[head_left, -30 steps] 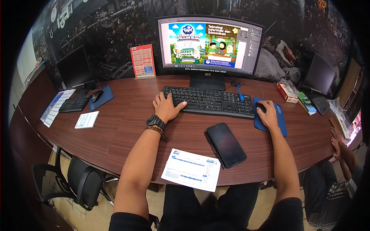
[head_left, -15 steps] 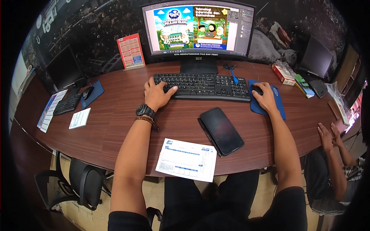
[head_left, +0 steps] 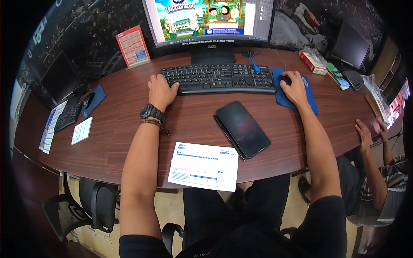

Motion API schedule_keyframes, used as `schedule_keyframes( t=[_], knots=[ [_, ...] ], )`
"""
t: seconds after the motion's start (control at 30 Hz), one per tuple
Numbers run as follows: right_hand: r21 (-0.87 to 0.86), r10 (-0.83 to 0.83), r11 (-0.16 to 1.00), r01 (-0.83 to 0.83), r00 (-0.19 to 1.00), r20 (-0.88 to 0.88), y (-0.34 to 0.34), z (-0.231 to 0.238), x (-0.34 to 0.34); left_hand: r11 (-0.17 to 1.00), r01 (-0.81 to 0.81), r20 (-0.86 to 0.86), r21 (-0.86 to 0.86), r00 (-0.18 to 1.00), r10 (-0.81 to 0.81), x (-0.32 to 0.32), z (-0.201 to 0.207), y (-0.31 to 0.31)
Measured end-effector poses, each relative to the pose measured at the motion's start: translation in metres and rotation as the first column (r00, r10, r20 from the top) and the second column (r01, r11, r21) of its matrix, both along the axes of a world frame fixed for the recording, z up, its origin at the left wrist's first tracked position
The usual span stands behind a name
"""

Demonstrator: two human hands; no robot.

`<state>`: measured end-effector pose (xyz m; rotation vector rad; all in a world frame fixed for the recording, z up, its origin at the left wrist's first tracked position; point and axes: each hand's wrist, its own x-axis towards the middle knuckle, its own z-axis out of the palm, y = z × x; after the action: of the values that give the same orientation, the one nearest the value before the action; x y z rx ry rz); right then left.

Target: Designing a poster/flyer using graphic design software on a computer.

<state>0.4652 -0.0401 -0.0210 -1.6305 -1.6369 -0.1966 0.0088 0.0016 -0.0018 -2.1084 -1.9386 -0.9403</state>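
My left hand (head_left: 161,92) rests at the left end of the black keyboard (head_left: 215,78), fingertips at its edge keys and thumb held apart. A black watch and a beaded bracelet circle that wrist. My right hand (head_left: 295,90) is closed over a black mouse (head_left: 285,79), mostly hidden under the fingers, on a blue mouse pad (head_left: 309,92). Behind the keyboard stands a monitor (head_left: 211,43), its top cut off, showing two colourful cartoon cover pages. Between my forearms lie a dark-screened phone (head_left: 243,129), a pen along its left side, and a white printed form (head_left: 204,167) overhanging the desk's front edge.
A red desk calendar (head_left: 132,47) stands left of the monitor. Second screens sit at both ends of the desk (head_left: 116,142). A red and white box (head_left: 312,62) lies at the right. Another person's hand (head_left: 364,134) rests near the right edge. An office chair (head_left: 97,202) is at the left.
The whole view has tipped downward, cutting off the monitor's top. My left fingers have drawn back off the keys toward the keyboard's left end. My right hand stays on the mouse.
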Motion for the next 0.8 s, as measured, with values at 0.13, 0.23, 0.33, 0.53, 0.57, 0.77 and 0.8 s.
schedule_keyframes(
  t=[0.13, 0.23, 0.33, 0.53, 0.57, 0.77, 0.8],
  knots=[
    [-0.022, -0.002, 1.000, 0.002, 1.000, -0.007, 0.0001, 0.0015, -0.0022, 0.992, -0.057, -0.061, -0.114, 0.997, 0.050, 0.0003, 0.0068, -0.0007],
    [-0.046, -0.013, 0.999, 0.013, 1.000, -0.005, -0.0003, 0.0016, 0.0008, 0.989, -0.040, -0.056, -0.144, 0.998, 0.032, 0.0024, 0.0084, -0.0008],
    [-0.067, -0.014, 0.998, 0.014, 1.000, -0.003, -0.0013, 0.0029, -0.0004, 0.986, -0.047, -0.068, -0.158, 0.997, 0.037, 0.0013, 0.0092, -0.0010],
    [-0.078, -0.004, 0.997, 0.004, 1.000, -0.007, -0.0051, 0.0035, -0.0012, 0.987, -0.049, -0.060, -0.152, 0.997, 0.040, 0.0011, 0.0079, -0.0030],
    [-0.069, -0.001, 0.998, 0.000, 1.000, -0.013, -0.0049, 0.0028, -0.0009, 0.987, -0.046, -0.055, -0.156, 0.998, 0.038, 0.0016, 0.0082, -0.0034],
    [-0.052, 0.007, 0.999, -0.008, 1.000, -0.017, -0.0034, 0.0010, -0.0005, 0.987, -0.053, -0.050, -0.153, 0.998, 0.045, 0.0018, 0.0089, -0.0038],
    [-0.051, 0.007, 0.999, -0.007, 1.000, -0.016, -0.0030, 0.0004, 0.0005, 0.986, -0.052, -0.048, -0.156, 0.998, 0.045, 0.0023, 0.0091, -0.0039]
  ],
)
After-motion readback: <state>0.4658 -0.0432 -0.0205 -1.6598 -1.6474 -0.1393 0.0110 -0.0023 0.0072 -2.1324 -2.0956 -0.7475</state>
